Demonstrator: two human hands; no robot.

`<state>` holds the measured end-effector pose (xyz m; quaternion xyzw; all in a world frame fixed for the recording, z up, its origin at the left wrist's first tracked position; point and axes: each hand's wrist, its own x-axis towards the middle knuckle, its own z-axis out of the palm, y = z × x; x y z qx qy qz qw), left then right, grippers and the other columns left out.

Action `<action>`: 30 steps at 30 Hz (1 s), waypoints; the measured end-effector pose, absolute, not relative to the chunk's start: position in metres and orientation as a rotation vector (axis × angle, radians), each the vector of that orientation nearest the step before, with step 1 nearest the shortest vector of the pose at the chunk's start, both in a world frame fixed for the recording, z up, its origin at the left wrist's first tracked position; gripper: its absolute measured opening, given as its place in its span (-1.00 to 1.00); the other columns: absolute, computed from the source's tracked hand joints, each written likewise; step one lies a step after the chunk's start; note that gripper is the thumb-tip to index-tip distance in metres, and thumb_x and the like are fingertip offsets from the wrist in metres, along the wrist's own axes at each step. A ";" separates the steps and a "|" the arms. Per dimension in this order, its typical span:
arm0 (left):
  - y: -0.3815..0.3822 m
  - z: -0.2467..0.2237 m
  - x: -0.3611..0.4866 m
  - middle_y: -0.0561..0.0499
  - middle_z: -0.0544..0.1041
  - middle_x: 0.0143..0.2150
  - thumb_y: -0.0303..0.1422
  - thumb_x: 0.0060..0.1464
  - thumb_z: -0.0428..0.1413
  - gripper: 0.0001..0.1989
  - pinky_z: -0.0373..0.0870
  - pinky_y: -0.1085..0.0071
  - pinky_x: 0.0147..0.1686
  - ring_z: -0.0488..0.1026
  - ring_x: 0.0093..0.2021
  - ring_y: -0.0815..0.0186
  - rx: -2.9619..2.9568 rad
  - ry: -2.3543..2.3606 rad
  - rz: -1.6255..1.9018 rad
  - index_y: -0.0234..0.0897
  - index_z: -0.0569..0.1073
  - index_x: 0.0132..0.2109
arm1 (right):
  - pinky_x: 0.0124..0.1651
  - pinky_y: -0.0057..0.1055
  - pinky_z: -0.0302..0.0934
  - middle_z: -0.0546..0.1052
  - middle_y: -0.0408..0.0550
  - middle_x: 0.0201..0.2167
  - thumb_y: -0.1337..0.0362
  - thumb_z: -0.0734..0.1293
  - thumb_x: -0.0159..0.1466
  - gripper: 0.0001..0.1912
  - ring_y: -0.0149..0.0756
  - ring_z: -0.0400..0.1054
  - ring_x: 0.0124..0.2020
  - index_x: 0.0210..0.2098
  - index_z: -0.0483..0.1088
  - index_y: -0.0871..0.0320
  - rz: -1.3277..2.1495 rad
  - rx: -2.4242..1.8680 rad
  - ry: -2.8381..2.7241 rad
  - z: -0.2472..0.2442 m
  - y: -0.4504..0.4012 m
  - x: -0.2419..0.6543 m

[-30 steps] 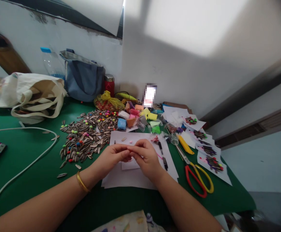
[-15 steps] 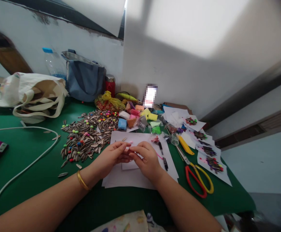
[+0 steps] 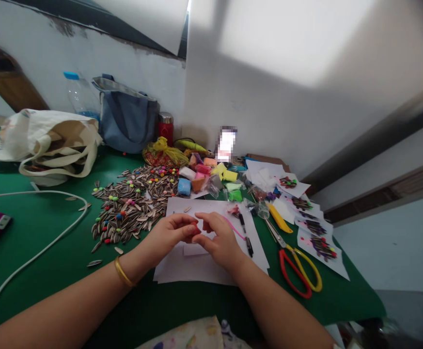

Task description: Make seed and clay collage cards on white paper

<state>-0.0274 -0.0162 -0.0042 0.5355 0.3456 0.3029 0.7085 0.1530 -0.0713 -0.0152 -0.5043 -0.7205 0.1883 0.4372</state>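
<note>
My left hand (image 3: 173, 235) pinches a small red lump of soft clay (image 3: 196, 229) between thumb and fingers, above white paper sheets (image 3: 178, 270). Close on its other side is my right hand (image 3: 220, 237), thumb and forefinger apart around the lump; whether the thumb tip touches it I cannot tell. Under both hands lies a smaller white sheet (image 3: 193, 249), partly hidden. Just past the right hand are a pink strip (image 3: 235, 229), a black pen (image 3: 248, 246) and a small pink clay piece (image 3: 233, 210).
Striped sunflower seeds (image 3: 134, 203) with coloured beads spread to the left. Coloured clay packets (image 3: 198, 184) sit behind the paper. To the right lie scissors (image 3: 280, 241), a yellow cutter (image 3: 279, 218) and papers bearing decorated seeds (image 3: 322, 247). A white cable (image 3: 51, 247) crosses the left side.
My fingers have parted somewhat, and the red lump now shows between them. The right forefinger has lifted away from the left hand. Everything else on the table stays put.
</note>
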 end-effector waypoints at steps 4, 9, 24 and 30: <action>-0.018 -0.008 -0.027 0.02 0.58 -0.33 -0.17 -0.02 0.30 -0.67 0.50 0.39 -0.31 0.52 -0.35 0.32 1.336 0.764 0.789 -0.28 0.49 -0.18 | -0.20 -0.31 0.23 0.46 -0.07 -0.31 -0.02 0.34 0.30 -0.58 -0.25 0.32 -0.27 0.03 0.43 0.07 0.546 -1.258 -1.800 -0.014 -0.070 0.150; -0.022 -0.011 -0.028 -0.04 0.59 -0.20 -0.12 0.17 0.14 -0.69 0.54 0.31 -0.20 0.56 -0.24 0.25 1.454 0.722 0.806 -0.24 0.48 -0.08 | -0.17 -0.33 0.24 0.46 -0.08 -0.32 0.14 0.34 0.34 -0.75 -0.26 0.34 -0.24 -0.05 0.50 0.07 0.596 -1.232 -1.789 -0.010 -0.070 0.150; -0.017 -0.012 -0.030 -0.05 0.62 -0.10 -0.20 0.11 0.20 -0.73 0.46 0.29 -0.06 0.53 -0.10 0.18 1.720 0.838 0.782 -0.18 0.59 -0.06 | -0.19 -0.30 0.23 0.43 -0.06 -0.35 0.15 0.38 0.30 -0.84 -0.25 0.33 -0.26 -0.24 0.54 0.10 0.353 -1.287 -1.802 -0.010 -0.074 0.148; -0.019 -0.005 -0.030 0.00 0.64 -0.29 -0.23 0.09 0.21 -0.83 0.46 0.37 -0.21 0.54 -0.28 0.24 1.714 0.910 0.838 -0.19 0.62 -0.22 | -0.13 -0.27 0.24 0.47 -0.02 -0.29 0.01 0.43 0.22 -0.69 -0.18 0.35 -0.19 -0.25 0.48 0.13 0.374 -1.348 -1.856 -0.009 -0.073 0.150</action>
